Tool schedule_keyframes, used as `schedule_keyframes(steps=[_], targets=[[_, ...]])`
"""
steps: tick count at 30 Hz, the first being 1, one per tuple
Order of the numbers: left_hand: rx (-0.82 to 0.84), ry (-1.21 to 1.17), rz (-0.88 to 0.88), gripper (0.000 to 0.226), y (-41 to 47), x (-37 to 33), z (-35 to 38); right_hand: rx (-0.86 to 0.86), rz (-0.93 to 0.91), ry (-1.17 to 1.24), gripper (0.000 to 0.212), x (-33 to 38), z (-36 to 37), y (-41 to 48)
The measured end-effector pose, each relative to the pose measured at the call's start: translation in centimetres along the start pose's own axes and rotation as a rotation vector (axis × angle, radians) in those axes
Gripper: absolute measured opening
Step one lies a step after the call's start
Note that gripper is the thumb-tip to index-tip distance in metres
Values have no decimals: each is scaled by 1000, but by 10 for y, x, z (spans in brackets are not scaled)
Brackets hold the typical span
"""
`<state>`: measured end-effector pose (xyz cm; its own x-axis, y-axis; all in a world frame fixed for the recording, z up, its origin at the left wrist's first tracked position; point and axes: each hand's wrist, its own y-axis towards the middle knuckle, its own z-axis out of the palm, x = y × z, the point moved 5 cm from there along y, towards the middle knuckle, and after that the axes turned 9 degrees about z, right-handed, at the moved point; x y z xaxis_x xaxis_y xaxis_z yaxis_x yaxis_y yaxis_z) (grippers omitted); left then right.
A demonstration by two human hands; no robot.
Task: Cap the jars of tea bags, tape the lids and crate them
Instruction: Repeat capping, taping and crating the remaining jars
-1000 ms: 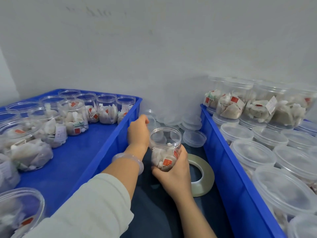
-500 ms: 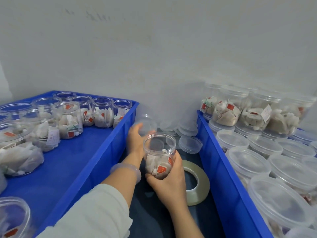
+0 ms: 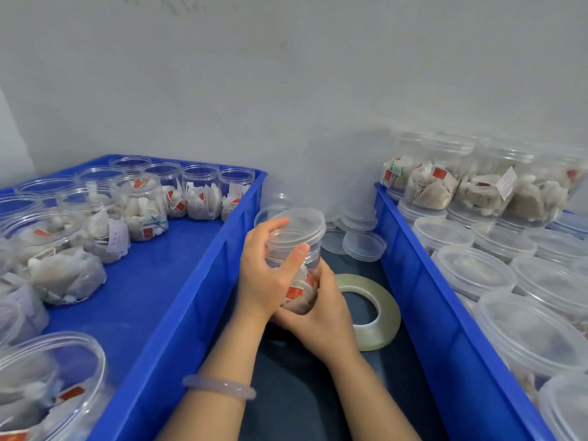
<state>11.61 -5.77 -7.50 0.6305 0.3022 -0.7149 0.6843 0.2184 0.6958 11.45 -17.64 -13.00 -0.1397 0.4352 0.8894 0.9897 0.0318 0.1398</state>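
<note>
Plain grey wall (image 3: pixel 286 90) is sitting behind everything, and we're working over a dark surface (image 3: pixel 302 393) squeezed between two blue crates. We're holding a clear jar of tea bags (image 3: pixel 297 265) upright in the gap between them. Our left hand (image 3: pixel 270 272) is wrapping the jar's upper side, thumb across the front and fingers (image 3: pixel 276 226) reaching up to the clear lid (image 3: pixel 297 224), which is sitting on the jar's mouth, slightly tilted; we can't tell if it's fully seated. Our right hand (image 3: pixel 324 313) is cupping the jar's base from below, fingers closed around it. A pale bangle (image 3: pixel 219 386) is riding on the left wrist. Just right of the hands, a roll of clear tape (image 3: pixel 372 313) is lying flat. Loose lids (image 3: pixel 362 245) are piling up behind it near the wall. The left crate (image 3: pixel 191 297) is holding open jars (image 3: pixel 200 192) of tea bags, while the right crate (image 3: pixel 429 297) is packed with capped jars (image 3: pixel 474 272), more stacked on top.
</note>
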Motion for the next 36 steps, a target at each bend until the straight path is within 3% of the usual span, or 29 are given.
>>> schedule_keyframes(steps=[3, 6, 9, 12, 15, 19, 21, 24, 26, 30, 33, 36], targets=[[-31, -43, -7, 40, -3, 6, -9, 137, -48, -7, 108, 9, 0, 0], [32, -29, 72, 40, -3, 6, -5, 113, -213, 43, 77, 35, -22, 4], [53, -151, 64, 41, -2, 10, 1, 143, -319, 50, 64, 62, -36, 14], [11, -166, 105, 34, 0, 16, 0, 42, -283, 4, 52, 74, -43, 27], [-42, -127, 140, 25, 0, 21, 0, -155, -185, 78, 58, 70, -54, 35], [-46, -183, 102, 31, 1, 27, 6, -2, -269, 106, 46, 68, -36, 42], [-40, -191, 118, 35, 1, 29, 8, -62, -272, 148, 39, 69, -31, 46], [-111, -311, 37, 58, -1, 33, 6, -265, -54, 468, 50, 53, -42, 55], [-191, -422, -114, 72, -1, 42, 6, -250, 166, 687, 48, 37, -42, 60], [-167, -511, -392, 77, -2, 60, 10, -104, 387, 504, 30, 28, -31, 66], [-108, -470, -411, 83, -7, 68, 14, -108, 172, 376, 35, 43, -35, 57], [-57, -529, -419, 89, -8, 72, 16, 102, -92, 203, 26, 64, -23, 43]])
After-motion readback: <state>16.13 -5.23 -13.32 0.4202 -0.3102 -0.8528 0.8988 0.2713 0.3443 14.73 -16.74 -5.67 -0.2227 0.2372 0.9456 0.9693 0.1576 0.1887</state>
